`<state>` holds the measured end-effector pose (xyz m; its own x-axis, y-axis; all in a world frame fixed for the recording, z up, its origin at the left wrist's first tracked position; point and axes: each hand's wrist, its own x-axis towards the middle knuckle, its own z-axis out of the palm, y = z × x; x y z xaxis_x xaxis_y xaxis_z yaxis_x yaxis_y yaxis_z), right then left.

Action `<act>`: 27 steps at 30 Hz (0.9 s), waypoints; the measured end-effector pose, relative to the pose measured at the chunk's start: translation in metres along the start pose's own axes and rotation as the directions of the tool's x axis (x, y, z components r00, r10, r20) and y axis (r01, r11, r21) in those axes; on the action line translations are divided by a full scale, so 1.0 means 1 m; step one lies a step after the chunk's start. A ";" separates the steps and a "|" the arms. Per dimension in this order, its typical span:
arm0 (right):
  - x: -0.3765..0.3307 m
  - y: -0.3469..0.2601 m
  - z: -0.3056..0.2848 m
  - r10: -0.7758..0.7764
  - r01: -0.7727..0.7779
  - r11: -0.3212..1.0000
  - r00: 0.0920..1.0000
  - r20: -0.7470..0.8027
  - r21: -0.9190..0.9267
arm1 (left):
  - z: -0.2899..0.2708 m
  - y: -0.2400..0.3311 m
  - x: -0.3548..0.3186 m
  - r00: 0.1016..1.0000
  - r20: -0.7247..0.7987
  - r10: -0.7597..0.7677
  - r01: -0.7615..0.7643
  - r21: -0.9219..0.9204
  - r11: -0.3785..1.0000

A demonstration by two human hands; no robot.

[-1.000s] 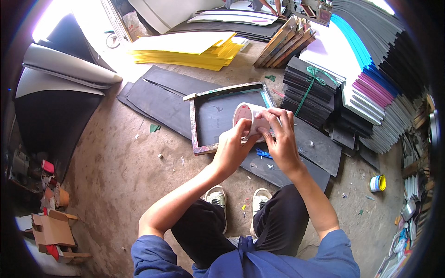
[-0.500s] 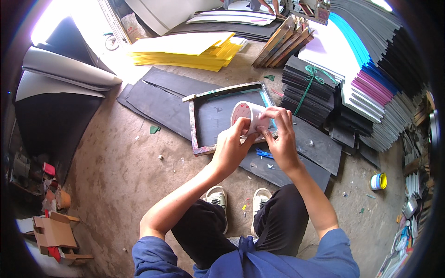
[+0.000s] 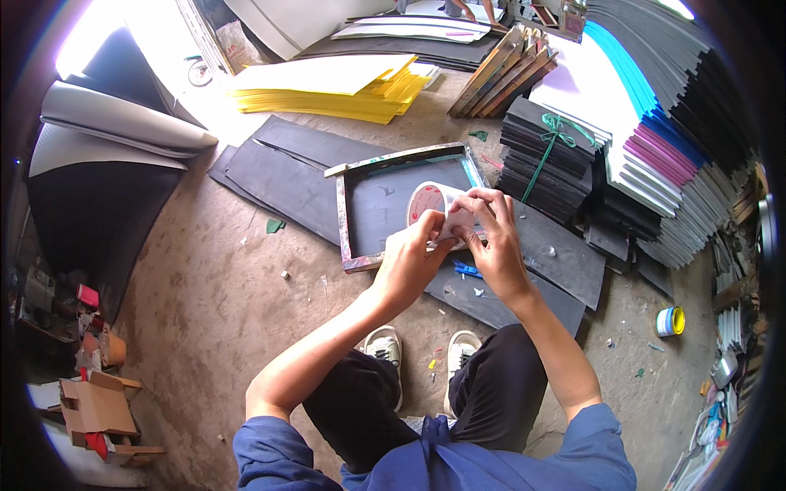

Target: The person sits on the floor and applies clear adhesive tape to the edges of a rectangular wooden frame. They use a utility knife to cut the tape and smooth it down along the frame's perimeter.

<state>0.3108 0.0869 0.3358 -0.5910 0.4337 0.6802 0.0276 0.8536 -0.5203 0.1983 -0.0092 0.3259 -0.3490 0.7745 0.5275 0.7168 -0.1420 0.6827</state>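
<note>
In the head view, a seated person in a blue top grips a white roll, apparently of tape, above the near right part of a wooden frame lying on black sheets spread over a concrete floor. The left hand pinches the roll's wall at its open end, thumb and forefinger close together; the right hand curls over the opposite side, its fingers bent and its thumb near the left one, though whether they pinch a loose edge cannot be told. A small blue tool lies on the sheets just below the right wrist, with a yellow-topped can well apart at right. A slackening left pinch could let the roll slip and drop into the frame or onto the dusty floor, while uneven picking by the right fingertips might split or crease the outer layer. The hands cover the roll's near side and the frame's near right corner; the roll's exact height above the frame is hard to judge, the blue tool's kind is unclear, and another person's arms are cut off at the top edge.
</note>
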 end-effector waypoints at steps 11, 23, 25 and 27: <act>0.004 0.001 0.000 0.092 -0.082 0.988 0.993 -0.069 0.127 | 0.002 -0.001 0.004 0.996 0.004 -0.086 0.086 -0.063 0.994; 0.005 0.013 0.006 0.126 -0.104 0.980 0.984 -0.129 0.170 | 0.001 -0.010 0.004 0.994 0.105 0.043 -0.050 0.063 0.997; 0.005 0.015 0.006 0.174 -0.154 0.973 0.979 -0.106 0.173 | -0.001 -0.015 0.004 0.981 0.128 0.145 -0.165 0.161 0.973; 0.005 0.017 0.008 0.180 -0.164 0.975 0.978 -0.102 0.148 | -0.002 -0.018 0.004 0.983 0.121 0.136 -0.153 0.142 0.978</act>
<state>0.3019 0.1011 0.3269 -0.4907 0.6073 0.6249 0.0044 0.7189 -0.6951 0.1827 -0.0044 0.3171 -0.1728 0.8166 0.5507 0.8403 -0.1695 0.5150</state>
